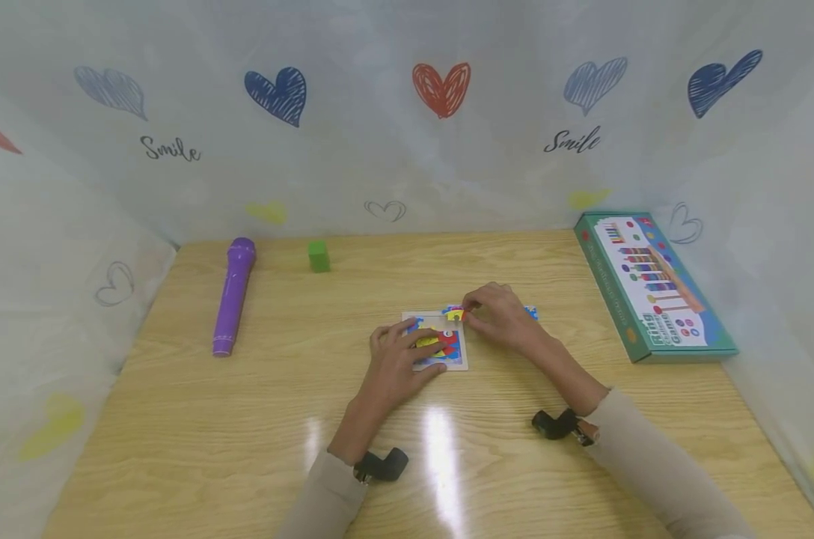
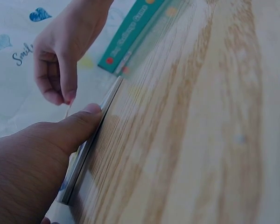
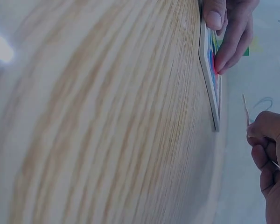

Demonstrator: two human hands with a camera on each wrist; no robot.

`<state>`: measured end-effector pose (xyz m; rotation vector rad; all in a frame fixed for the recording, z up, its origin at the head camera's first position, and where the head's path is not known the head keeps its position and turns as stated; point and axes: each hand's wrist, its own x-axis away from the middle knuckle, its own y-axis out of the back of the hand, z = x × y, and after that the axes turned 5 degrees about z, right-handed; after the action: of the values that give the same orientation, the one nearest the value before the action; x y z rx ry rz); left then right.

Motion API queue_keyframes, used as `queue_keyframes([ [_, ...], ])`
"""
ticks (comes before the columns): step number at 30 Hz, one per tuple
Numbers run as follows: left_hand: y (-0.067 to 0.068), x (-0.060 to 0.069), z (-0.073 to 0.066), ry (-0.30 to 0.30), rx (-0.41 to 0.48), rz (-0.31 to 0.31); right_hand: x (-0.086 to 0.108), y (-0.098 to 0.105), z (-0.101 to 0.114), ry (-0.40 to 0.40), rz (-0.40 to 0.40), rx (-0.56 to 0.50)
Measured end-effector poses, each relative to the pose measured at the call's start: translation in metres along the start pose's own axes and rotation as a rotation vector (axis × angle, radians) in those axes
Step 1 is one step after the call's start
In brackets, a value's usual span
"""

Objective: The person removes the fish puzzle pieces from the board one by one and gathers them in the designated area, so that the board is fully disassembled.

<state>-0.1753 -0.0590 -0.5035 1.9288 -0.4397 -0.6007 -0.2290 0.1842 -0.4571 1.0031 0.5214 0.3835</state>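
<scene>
The left hand (image 1: 395,365) rests on the puzzle board (image 1: 458,367), fingers apart; the right hand (image 1: 497,314) pinches a puzzle piece (image 1: 455,313) by its far right corner.

2 hands (image 1: 400,363) (image 1: 497,316), 1 pzl tray (image 1: 439,322), 2+ loose pcs (image 1: 455,314) (image 1: 530,311), 1 mic (image 1: 234,299), 1 blk (image 1: 319,257), 1 game bx (image 1: 656,288), 2 cams (image 1: 388,465) (image 1: 553,424)

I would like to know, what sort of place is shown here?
Probably an indoor play corner around a wooden table, though the wider room is out of view. A pale heart-patterned sheet behind, a puzzle and a game box suggest it.
</scene>
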Motion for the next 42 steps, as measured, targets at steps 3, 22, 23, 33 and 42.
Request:
queue_keyframes([
  [3, 0.001, 0.000, 0.000, -0.001, 0.006, 0.000, 0.003, 0.001, -0.003, 0.009, -0.019, 0.002],
  [22, 0.001, 0.001, 0.000, -0.002, 0.031, -0.014, 0.016, 0.011, -0.015, -0.060, -0.031, 0.031],
  [23, 0.001, 0.001, 0.000, -0.001, 0.033, -0.013, 0.017, 0.011, -0.016, -0.066, -0.031, 0.033],
  [33, -0.002, 0.000, 0.001, 0.001, 0.028, -0.026, 0.025, 0.015, -0.024, -0.069, -0.046, 0.026],
  [42, -0.003, 0.000, 0.001, -0.003, 0.045, -0.040, 0.031, 0.018, -0.031, -0.077, -0.056, 0.021],
])
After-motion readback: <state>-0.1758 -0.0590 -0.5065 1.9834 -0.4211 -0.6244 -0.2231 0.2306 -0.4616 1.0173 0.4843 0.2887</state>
